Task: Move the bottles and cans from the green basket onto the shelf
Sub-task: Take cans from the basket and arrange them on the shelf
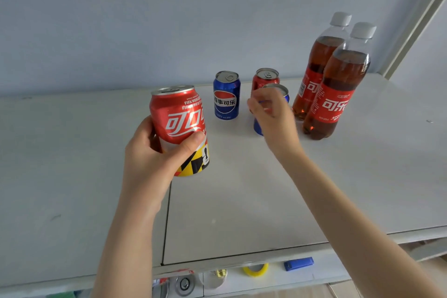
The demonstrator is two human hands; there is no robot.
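My left hand grips a red Coca-Cola can upright, low over the white shelf top, left of centre. My right hand curls round a blue can that stands on the shelf; the hand hides most of it. Right behind that one stands a red can. To their left a blue Pepsi can stands alone. At the right, two cola bottles with white caps stand upright, one in front of the other. The basket is out of view.
A pale wall closes off the shelf at the back, with a frame rising at the far right. Below the shelf's front edge a lower ledge holds a blue object, a yellow ring and other small items.
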